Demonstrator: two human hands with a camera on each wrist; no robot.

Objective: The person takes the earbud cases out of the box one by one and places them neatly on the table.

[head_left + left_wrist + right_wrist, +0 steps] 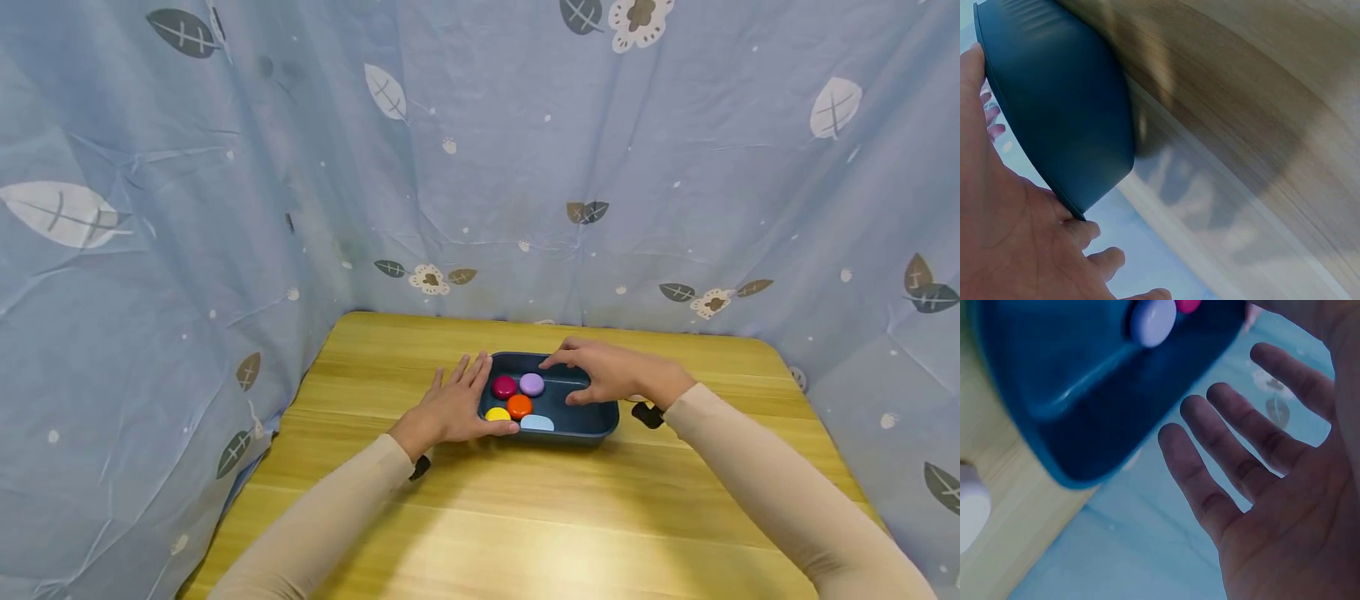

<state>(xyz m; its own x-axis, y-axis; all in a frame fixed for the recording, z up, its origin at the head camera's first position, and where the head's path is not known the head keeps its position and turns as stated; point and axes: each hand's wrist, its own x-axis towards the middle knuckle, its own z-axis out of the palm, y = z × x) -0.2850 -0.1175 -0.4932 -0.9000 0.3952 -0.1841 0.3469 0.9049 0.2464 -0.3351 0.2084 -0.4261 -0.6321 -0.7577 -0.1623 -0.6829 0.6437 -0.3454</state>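
A dark blue rectangular tray [577, 429] holds several smooth rounded pieces: a magenta one [504, 387], a lilac one [532, 384], an orange one [520, 407], a yellow one [498, 414] and a light blue one [537, 422]. They lie in its left half; the front wall partly hides the yellow and light blue ones. My left hand [453, 408] rests along the tray's left rim, fingers straight and spread, thumb over the front rim. Above the tray's right half hovers my right hand [615, 372], fingers apart and nothing between them.
The tray stands on a wood-grain table [510, 517]. Pale blue patterned curtains [517, 167] hang behind and at both sides. A whitish rounded thing [971, 506] shows on the table beside the tray in the right wrist view. Each wrist carries a small black device [647, 415].
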